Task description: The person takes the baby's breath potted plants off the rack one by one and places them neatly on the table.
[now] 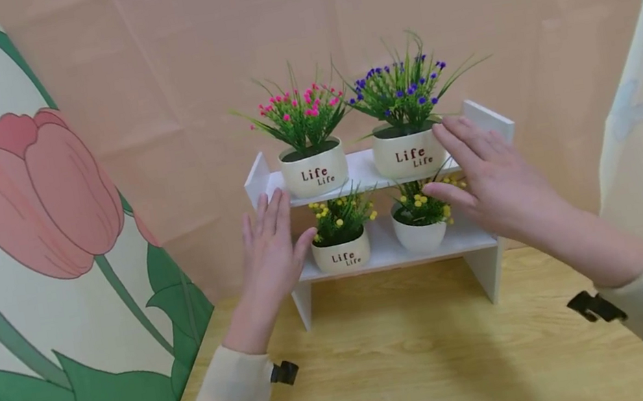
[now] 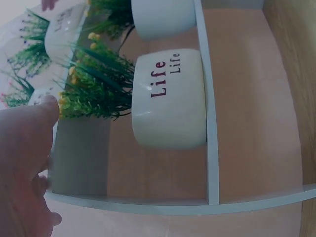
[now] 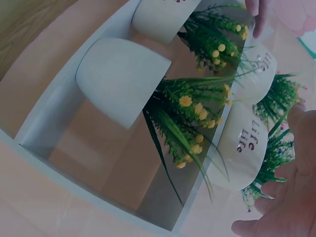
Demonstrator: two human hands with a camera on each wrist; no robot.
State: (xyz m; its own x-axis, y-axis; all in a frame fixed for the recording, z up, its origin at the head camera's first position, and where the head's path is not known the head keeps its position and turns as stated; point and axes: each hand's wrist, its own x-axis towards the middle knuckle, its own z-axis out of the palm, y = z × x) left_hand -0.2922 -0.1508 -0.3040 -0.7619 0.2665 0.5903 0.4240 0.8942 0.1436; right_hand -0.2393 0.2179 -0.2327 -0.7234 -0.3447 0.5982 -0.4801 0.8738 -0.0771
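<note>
A white two-tier shelf (image 1: 368, 264) carries several potted artificial plants. On its upper board are a pot with pink flowers (image 1: 314, 172) and, to the right, a pot with purple flowers (image 1: 404, 152), both lettered "Life". Below sit a "Life" pot with yellow flowers (image 1: 342, 255) and a plain white pot (image 1: 422, 235), also with yellow flowers. My left hand (image 1: 270, 256) is at the shelf's left side, fingers straight and thumb spread, holding nothing. My right hand (image 1: 492, 175), fingers extended, overlaps the right edge of the purple-flower pot in the head view; its palm is bare.
The shelf stands on a wood-grain table (image 1: 395, 356) against a pinkish cloth backdrop (image 1: 189, 109). A panel with printed tulips (image 1: 34, 195) rises along the left. Raised end panels (image 1: 490, 120) border the upper board. Black straps (image 1: 596, 306) show at both sleeves.
</note>
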